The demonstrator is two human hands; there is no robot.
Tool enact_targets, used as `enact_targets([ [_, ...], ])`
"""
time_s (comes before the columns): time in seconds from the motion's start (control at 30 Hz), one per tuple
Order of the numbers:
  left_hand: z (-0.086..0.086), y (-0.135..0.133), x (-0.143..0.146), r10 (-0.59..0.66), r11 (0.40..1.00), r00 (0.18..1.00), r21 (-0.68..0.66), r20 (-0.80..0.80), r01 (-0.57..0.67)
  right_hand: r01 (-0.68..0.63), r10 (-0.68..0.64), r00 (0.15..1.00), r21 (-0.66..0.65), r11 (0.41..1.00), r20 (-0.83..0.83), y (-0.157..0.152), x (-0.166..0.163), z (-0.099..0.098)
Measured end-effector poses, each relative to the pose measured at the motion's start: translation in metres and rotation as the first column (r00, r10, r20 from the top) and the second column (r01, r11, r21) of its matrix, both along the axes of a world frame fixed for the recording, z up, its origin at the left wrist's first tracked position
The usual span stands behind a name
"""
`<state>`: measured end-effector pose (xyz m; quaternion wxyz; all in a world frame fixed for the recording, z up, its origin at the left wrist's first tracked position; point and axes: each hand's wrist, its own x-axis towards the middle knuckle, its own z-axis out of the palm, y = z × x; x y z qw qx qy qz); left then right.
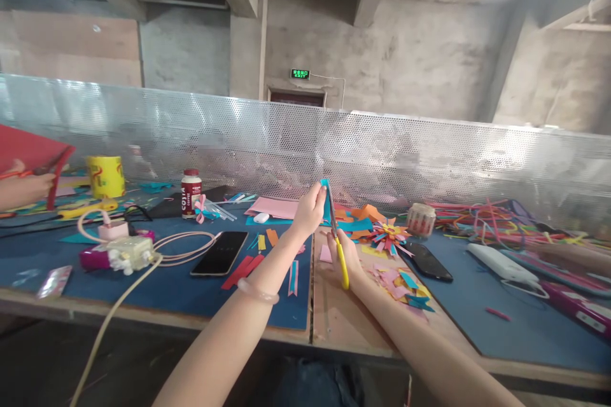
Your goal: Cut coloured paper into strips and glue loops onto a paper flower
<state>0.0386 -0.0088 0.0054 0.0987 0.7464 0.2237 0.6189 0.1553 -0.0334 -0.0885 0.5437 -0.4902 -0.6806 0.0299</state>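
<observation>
My left hand (309,208) pinches a small strip of blue paper (326,201) above the middle of the table. In my right hand (350,255) is a pair of scissors with yellow handles (342,262), its blades pointing up along the right side of the strip. Whether the blades are cutting into it I cannot tell. Beyond my right hand lies a multicoloured paper flower (387,233). Pink, blue and yellow paper scraps (398,283) are scattered to its front. Red paper strips (242,271) and a blue-and-pink strip (293,278) lie near my left forearm.
Left of me are a phone (219,254), a power strip with a charger (126,253), a coffee bottle (191,193) and a yellow tape roll (105,177). Another phone (428,261) and a white device (503,265) lie right. A co-worker's hand (29,191) works at far left. A perforated metal screen (286,140) stands behind.
</observation>
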Motion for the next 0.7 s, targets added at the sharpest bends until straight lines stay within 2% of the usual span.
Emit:
enact_targets([
  [0.3,0.0007,-0.0029,-0.0029,-0.053,0.998,0.998,-0.017,0.026,0.054,-0.012,0.012,1.0,0.008,1.0,0.01,-0.0028,0.0007,0.0007],
  [0.5,0.0029,-0.0017,-0.0047,-0.009,1.0,0.995,-0.002,0.094,0.009,-0.01,0.01,1.0,0.021,1.0,0.018,-0.0014,0.001,-0.0022],
  [0.7,0.002,0.0008,-0.0018,0.026,1.0,0.995,0.006,0.093,-0.027,-0.017,0.017,1.0,0.016,1.0,0.015,0.0004,0.0018,-0.0035],
])
